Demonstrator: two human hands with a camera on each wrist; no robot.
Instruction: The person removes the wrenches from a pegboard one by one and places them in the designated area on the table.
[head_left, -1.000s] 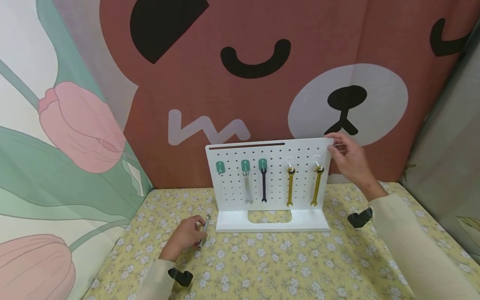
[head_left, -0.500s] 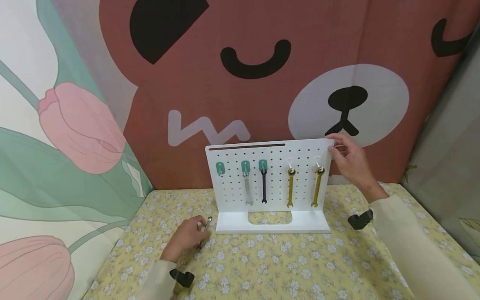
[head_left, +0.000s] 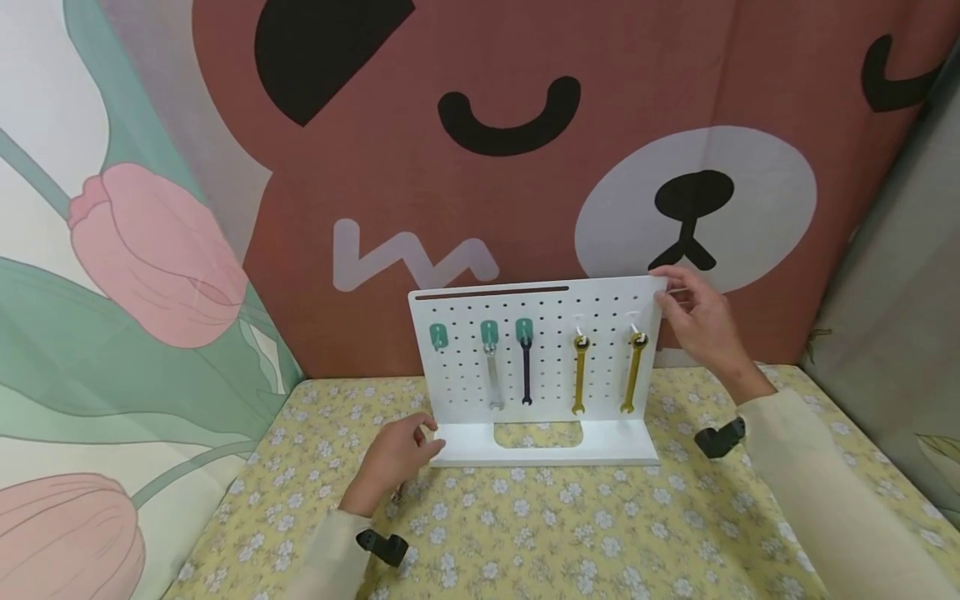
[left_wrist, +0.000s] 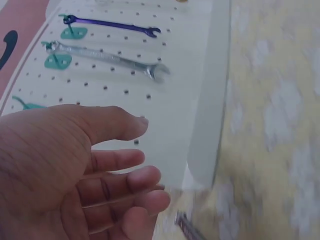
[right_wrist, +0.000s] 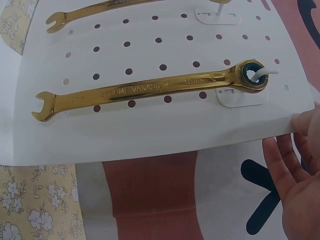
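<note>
A white pegboard (head_left: 465,383) stands upright on its base. At its upper right corner my right hand (head_left: 701,321) pinches the board edge between thumb and fingers. My left hand (head_left: 397,454) hovers by the left end of the base, fingers loosely bent, nothing between thumb and fingers. Under it, a wrench (left_wrist: 189,229) lies on the cloth, mostly hidden by the hand. Several wrenches hang on hooks: a silver wrench (head_left: 492,379), a purple wrench (head_left: 527,371), a gold wrench (head_left: 580,375) and another gold wrench (right_wrist: 150,90) at the right.
The leftmost green hook (head_left: 438,336) bears no wrench. A yellow floral cloth (head_left: 540,533) covers the table. Close behind the board hangs a printed bear curtain (head_left: 375,333), with a tulip curtain (head_left: 157,258) on the left.
My left hand has come away from the wrench on the cloth and moved up and right towards the board's base. The right hand keeps its grip on the corner.
</note>
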